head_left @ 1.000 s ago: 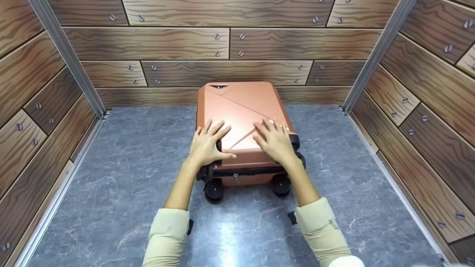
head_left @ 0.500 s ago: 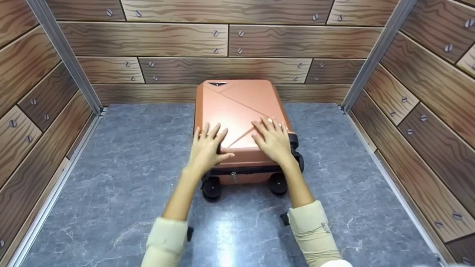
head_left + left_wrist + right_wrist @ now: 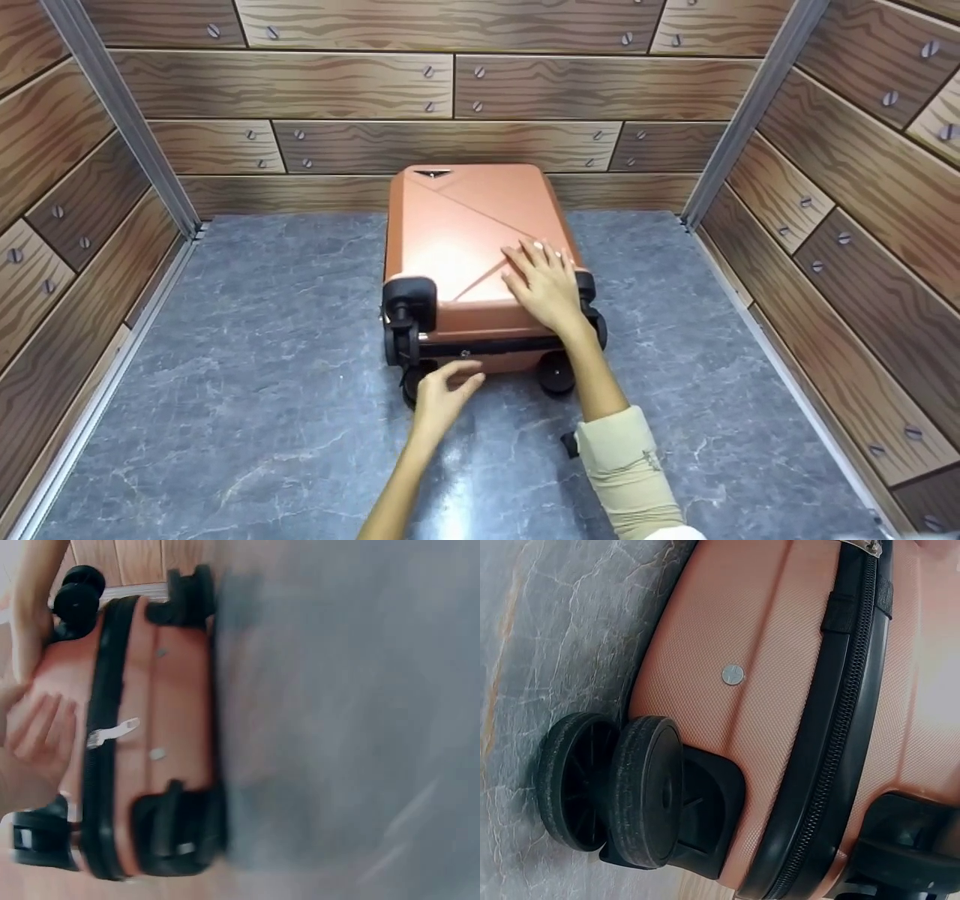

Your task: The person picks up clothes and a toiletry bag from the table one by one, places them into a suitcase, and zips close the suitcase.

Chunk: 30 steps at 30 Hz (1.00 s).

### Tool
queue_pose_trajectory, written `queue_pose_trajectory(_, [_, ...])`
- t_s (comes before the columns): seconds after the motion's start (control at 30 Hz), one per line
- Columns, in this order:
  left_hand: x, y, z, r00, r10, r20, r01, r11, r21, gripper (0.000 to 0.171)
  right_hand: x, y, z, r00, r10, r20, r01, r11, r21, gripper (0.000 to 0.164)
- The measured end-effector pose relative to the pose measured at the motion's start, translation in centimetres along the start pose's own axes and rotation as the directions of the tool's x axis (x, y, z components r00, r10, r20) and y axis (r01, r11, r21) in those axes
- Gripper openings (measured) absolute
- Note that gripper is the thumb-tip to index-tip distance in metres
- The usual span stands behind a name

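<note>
An orange hard-shell suitcase lies flat on the floor, its wheeled end facing me. Fingers spread, my right hand rests on the upper shell near the right corner. My left hand is in front of the wheeled end, holding nothing, thumb and forefinger apart. Its fingertips are close to the black zipper seam, where a metal zipper pull hangs. Black twin wheels sit at the corners; one pair shows large in the right wrist view.
Grey marble-patterned floor surrounds the suitcase. Wood-plank-patterned walls stand behind and on both sides, with grey metal strips at the corners. A black object shows beside the right sleeve.
My left hand has left the suitcase's top left corner and come down toward me, uncovering the left wheel. The right hand stays on the shell. The suitcase has barely shifted in view.
</note>
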<state>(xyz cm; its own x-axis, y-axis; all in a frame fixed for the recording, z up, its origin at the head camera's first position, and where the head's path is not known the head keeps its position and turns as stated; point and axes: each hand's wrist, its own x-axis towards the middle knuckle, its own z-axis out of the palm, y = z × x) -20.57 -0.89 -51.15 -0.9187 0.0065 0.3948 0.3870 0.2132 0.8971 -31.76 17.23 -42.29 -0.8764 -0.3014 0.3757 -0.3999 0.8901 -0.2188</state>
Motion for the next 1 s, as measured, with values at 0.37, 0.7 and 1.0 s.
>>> queue_pose_trajectory(0.37, [0.4, -1.5, 1.6, 0.854, -0.52, 0.0, 0.473, 0.776, -0.417, 0.043, 0.4, -0.1, -0.4, 1.0, 0.003, 0.016, -0.003, 1.0, 0.002, 0.048])
queue_pose_trajectory(0.7, [0.5, -2.2, 2.2, 0.932, -0.347, -0.107, 0.313, 0.916, -0.251, 0.023, 0.1, -0.3, 0.0, 1.0, 0.003, 0.013, -0.003, 1.0, 0.012, 0.048])
queue_pose_trajectory(1.0, [0.6, -1.7, 1.7, 0.94, -0.267, -0.214, 0.326, 0.89, 0.319, 0.016, 0.0, 0.1, 0.0, 1.0, -0.003, -0.012, 0.003, 1.0, 0.013, 0.047])
